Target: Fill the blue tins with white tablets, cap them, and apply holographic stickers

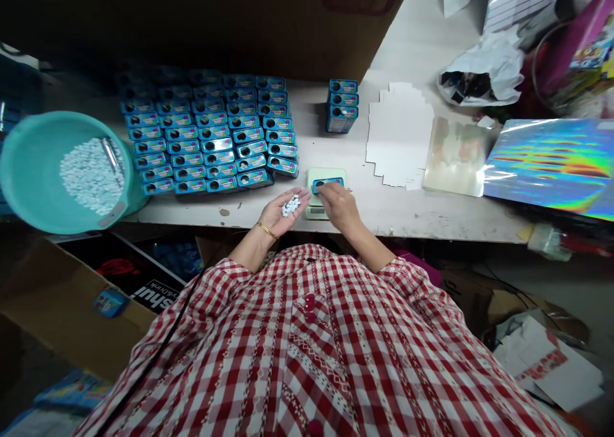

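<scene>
My left hand [283,212] lies palm up, cupped under a small heap of white candies [291,205]. Beside it, my right hand [339,206] has its fingers pinched together over a blue candy tin [328,182]. What those fingertips hold, if anything, is hidden. The tin lies on a small pale green scale [326,173], whose display [316,211] faces me at the table's front edge. Rows of similar blue tins [206,136], each with a dark round hole, stand to the left.
A turquoise tub [29,168] holds many white candies and a metal scoop [112,158]. Three tins [342,107] stand stacked behind the scale. White cardboard [400,133] and shiny sheets [551,165] lie to the right. A large carton [215,21] looms at the back.
</scene>
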`<state>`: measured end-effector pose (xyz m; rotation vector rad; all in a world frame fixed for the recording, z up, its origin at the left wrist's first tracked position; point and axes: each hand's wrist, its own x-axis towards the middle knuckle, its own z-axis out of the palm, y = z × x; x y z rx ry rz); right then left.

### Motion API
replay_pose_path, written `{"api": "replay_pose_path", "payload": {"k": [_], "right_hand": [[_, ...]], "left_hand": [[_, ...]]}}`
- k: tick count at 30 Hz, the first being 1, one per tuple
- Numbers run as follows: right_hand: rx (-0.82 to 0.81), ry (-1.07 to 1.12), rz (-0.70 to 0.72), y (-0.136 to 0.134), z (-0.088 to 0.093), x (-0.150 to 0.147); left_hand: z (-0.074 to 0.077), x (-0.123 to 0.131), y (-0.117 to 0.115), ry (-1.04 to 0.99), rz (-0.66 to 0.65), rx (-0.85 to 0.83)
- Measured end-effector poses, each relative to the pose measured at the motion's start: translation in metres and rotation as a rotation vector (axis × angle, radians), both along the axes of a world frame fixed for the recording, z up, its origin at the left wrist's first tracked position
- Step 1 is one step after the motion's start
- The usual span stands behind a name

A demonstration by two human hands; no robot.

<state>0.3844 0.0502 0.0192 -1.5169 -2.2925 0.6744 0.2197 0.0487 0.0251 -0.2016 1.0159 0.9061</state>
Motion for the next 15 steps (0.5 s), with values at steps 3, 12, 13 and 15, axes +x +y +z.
{"api": "replay_pose_path", "payload": {"k": [3,12,13,15], "right_hand": [[-0.025,-0.051,0.22,-0.024,0.005,-0.03],[-0.097,-0.149,0.473,-0.056,-0.004,-0.068],[-0.093,-0.146,0.47,-0.056,-0.004,-0.067],[-0.09,-0.15,0.461,-0.054,-0.004,-0.065]], "left_hand": [[-0.005,-0.009,-0.018,-0.034,-0.016,-0.07],[-0.013,-0.03,-0.062,-0.066,-0.012,-0.199],[-0.013,-0.03,-0.062,-0.07,-0.007,-0.197],[-0.012,-0.029,-0.06,-0.075,0.015,-0.191]]}}
